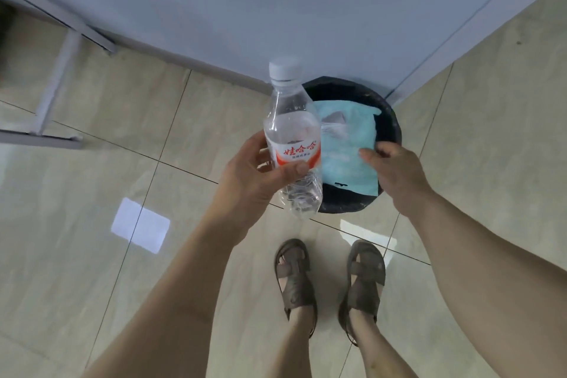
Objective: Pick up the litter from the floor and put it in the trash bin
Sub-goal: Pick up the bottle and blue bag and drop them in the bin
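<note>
My left hand (250, 176) grips a clear plastic bottle (291, 132) with a white cap and a red-and-white label, held upright just left of the bin. My right hand (395, 170) pinches the edge of a light blue plastic packet (346, 144), which hangs flat over the opening of the bin. The round trash bin (394, 123), lined with a black bag, stands on the floor in the corner of the walls. The packet hides most of the bin's inside.
Beige floor tiles (92, 255) stretch all around. My two feet in brown sandals (328, 282) stand just in front of the bin. A grey metal frame (58, 83) rests on the floor at the left. Pale blue walls (276, 3) meet behind the bin.
</note>
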